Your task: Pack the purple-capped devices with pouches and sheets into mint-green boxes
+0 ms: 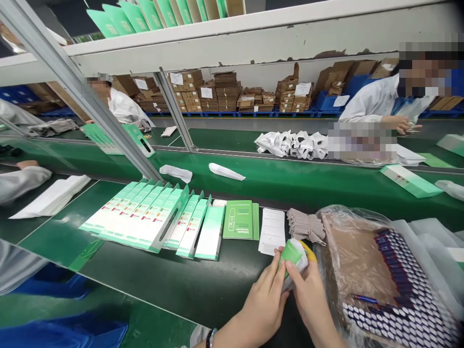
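My left hand [263,292] and my right hand [308,290] are both closed on one small bundle above the bench. The bundle is a green booklet [291,252] pressed against a white-wrapped item [301,263]. Most of the wrapped item is hidden by my fingers, so its kind does not show. Something yellow [309,252] shows by my right fingers; whether it belongs to the bundle I cannot tell. Just beyond lie a stack of green infrared thermometer booklets [238,221], white printed sheets [272,231] and a pile of grey-beige pouches [305,225].
Several green-and-white boxes [145,212] stand in a row at left. A plastic-lined carton [358,256] at right holds many batteries [416,285]. Behind runs a green conveyor belt [290,181] with white pouches [226,171]. Co-workers sit across and at left.
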The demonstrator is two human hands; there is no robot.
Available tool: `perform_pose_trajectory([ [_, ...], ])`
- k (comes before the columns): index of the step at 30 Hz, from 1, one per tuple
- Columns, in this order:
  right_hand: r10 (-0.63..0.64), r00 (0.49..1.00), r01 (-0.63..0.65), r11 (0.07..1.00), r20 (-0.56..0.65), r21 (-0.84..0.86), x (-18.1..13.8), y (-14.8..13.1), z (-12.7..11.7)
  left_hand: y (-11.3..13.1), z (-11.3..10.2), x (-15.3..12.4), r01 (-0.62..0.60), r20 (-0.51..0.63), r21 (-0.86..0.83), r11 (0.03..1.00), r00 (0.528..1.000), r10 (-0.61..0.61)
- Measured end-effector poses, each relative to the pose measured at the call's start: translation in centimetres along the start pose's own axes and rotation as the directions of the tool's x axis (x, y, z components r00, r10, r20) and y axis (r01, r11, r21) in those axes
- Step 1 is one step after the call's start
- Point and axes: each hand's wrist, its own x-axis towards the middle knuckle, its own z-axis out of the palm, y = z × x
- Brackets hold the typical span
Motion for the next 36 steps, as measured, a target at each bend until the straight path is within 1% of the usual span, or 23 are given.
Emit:
perform_pose_trajectory([
  [2, -0.002, 0.998, 0.001, 1.0, 0.062, 0.013, -0.1, -0.2, 0.2, -0.4, 0.0, -0.4, -0.02, -0.078, 0.01, 1.0, 0.997, 0.021],
  [4, 0.024, 0.992, -0.031, 0.998, 0.121, 0.053, -0.1, -0.6, 0.3, -1.0, -1.0, -0.7, -0.074, -0.135, 0.028, 0.997, 0.988, 0.077],
  [5, 0.043, 0.99, -0.054, 0.995, 0.135, 0.079, -0.1, -0.9, 0.4, -1.5, -2.1, -0.8, -0.103, -0.153, 0.056, 0.993, 0.982, 0.111],
  [7, 0.066, 0.988, -0.085, 0.987, 0.138, 0.134, -0.1, -1.7, 0.6, -2.8, -5.5, -1.0, -0.098, -0.207, 0.176, 0.98, 0.969, 0.134],
  [8, 0.075, 0.988, -0.096, 0.983, 0.135, 0.158, -0.1, -2.1, 0.7, -3.7, -7.7, -1.1, -0.027, -0.25, 0.277, 0.96, 0.963, 0.099],
  [9, 0.085, 0.987, -0.108, 0.978, 0.133, 0.177, -0.2, -2.4, 0.8, -4.7, -10.2, -1.3, 0.129, -0.337, 0.381, 0.915, 0.941, 0.008],
  [11, 0.107, 0.984, -0.134, 0.97, 0.143, 0.2, -0.4, -2.8, 1.0, -7.0, -14.9, -1.9, 0.45, -0.534, 0.515, 0.73, 0.834, -0.137],
  [12, 0.118, 0.981, -0.149, 0.967, 0.154, 0.209, -0.5, -2.8, 1.0, -8.1, -17.0, -2.3, 0.559, -0.585, 0.551, 0.62, 0.788, -0.19],
  [13, 0.127, 0.977, -0.163, 0.962, 0.169, 0.217, -0.5, -2.7, 1.0, -9.2, -18.6, -2.7, 0.629, -0.607, 0.582, 0.515, 0.758, -0.24],
  [14, 0.132, 0.974, -0.173, 0.958, 0.184, 0.228, -0.5, -2.4, 0.9, -10.0, -19.8, -3.2, 0.657, -0.6, 0.609, 0.444, 0.748, -0.284],
  [15, 0.138, 0.97, -0.184, 0.953, 0.198, 0.239, -0.5, -2.1, 0.8, -10.7, -20.6, -3.6, 0.655, -0.572, 0.634, 0.41, 0.755, -0.321],
  [16, 0.144, 0.967, -0.195, 0.949, 0.208, 0.249, -0.4, -1.8, 0.7, -11.1, -21.1, -4.0, 0.64, -0.539, 0.655, 0.402, 0.769, -0.345],
  [19, 0.162, 0.961, -0.221, 0.938, 0.223, 0.268, -0.1, -1.0, 0.5, -11.2, -21.3, -4.7, 0.584, -0.478, 0.66, 0.472, 0.811, -0.337],
  [23, 0.159, 0.968, -0.21, 0.936, 0.194, 0.283, -0.1, -0.9, 0.5, -11.0, -21.3, -4.3, 0.574, -0.532, 0.6, 0.558, 0.807, -0.258],
  [25, 0.155, 0.967, -0.209, 0.935, 0.201, 0.285, -0.2, -1.2, 0.6, -11.3, -21.4, -3.7, 0.569, -0.517, 0.619, 0.542, 0.814, -0.265],
  [26, 0.156, 0.965, -0.214, 0.935, 0.212, 0.285, -0.2, -1.3, 0.6, -11.5, -21.5, -3.4, 0.573, -0.488, 0.635, 0.519, 0.818, -0.305],
  [28, 0.159, 0.961, -0.222, 0.933, 0.228, 0.285, -0.3, -1.5, 0.7, -11.8, -21.5, -2.8, 0.602, -0.414, 0.647, 0.467, 0.792, -0.448],
  [30, 0.157, 0.964, -0.218, 0.929, 0.215, 0.299, -0.3, -1.9, 0.7, -11.7, -21.5, -2.5, 0.651, -0.374, 0.629, 0.425, 0.733, -0.569],
  [31, 0.157, 0.968, -0.213, 0.927, 0.196, 0.31, -0.2, -2.3, 0.6, -11.3, -21.6, -2.4, 0.669, -0.382, 0.616, 0.416, 0.716, -0.585],
  [32, 0.154, 0.973, -0.203, 0.925, 0.171, 0.322, -0.1, -2.8, 0.5, -10.8, -21.6, -2.4, 0.676, -0.406, 0.603, 0.425, 0.718, -0.565],
  [33, 0.148, 0.979, -0.189, 0.923, 0.142, 0.337, 0.1, -3.4, 0.3, -10.1, -21.5, -2.5, 0.657, -0.426, 0.599, 0.458, 0.746, -0.512],
  [34, 0.142, 0.984, -0.173, 0.92, 0.113, 0.352, 0.3, -4.2, 0.1, -9.3, -21.3, -2.7, 0.602, -0.418, 0.61, 0.515, 0.797, -0.437],
  [36, 0.119, 0.99, -0.137, 0.915, 0.071, 0.379, 0.7, -5.9, -0.5, -7.3, -20.3, -3.1, 0.391, -0.288, 0.646, 0.656, 0.92, -0.264],
])
